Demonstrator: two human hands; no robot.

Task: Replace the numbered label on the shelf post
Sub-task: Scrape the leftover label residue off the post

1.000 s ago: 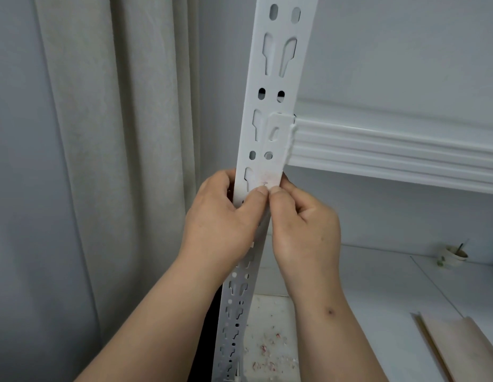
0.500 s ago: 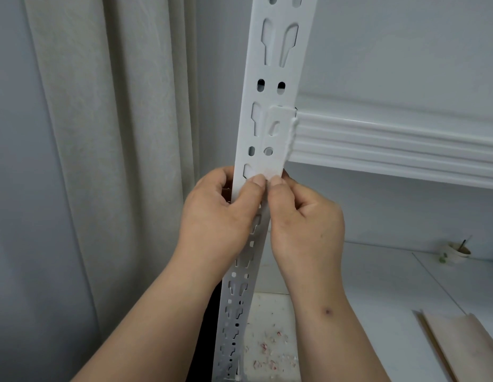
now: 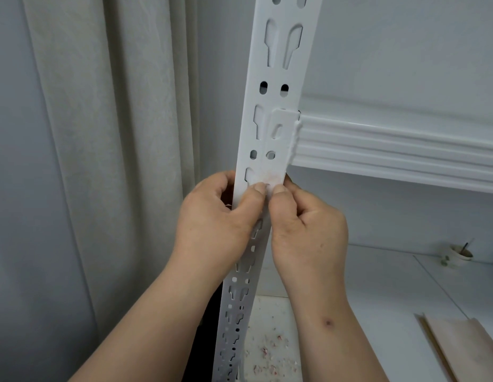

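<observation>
Far left of the frame: a plain grey wall (image 3: 8, 188) is seen, with a pale cream curtain (image 3: 115, 133) hanging in folds beside it, from the top edge down to the lower left.

Centre: a white slotted shelf post (image 3: 281, 86) is set upright, leaning slightly right toward the top, and runs from the top edge to the bottom edge of the frame. Keyhole slots and paired round holes are punched along its face. A faint pinkish patch of label residue (image 3: 270, 176) is noted on the post face at mid-frame, directly above both thumbs; no printed number can be made out on it.

The left hand (image 3: 220, 216) is wrapped round the post's left edge, fingers curled behind it, thumb pressed flat on the front face just below the residue. The right hand (image 3: 308, 227) is held just beside it at the post's right edge, fingers curled in, thumb tip pressed against the post face, touching or nearly touching the left thumb. Whether anything thin is pinched under the thumbs cannot be told.

Lower centre: small pink and white scraps (image 3: 270, 351) are scattered on a white shelf surface (image 3: 377, 285) at the foot of the post.

Right: a white ribbed shelf beam (image 3: 391, 150) is hooked into the post through a bracket tab and runs off to the right edge. A small paper cup (image 3: 457, 255) is placed at the far right, well apart from the hands. A tan board (image 3: 466, 351) is seen lying in the lower right corner.
</observation>
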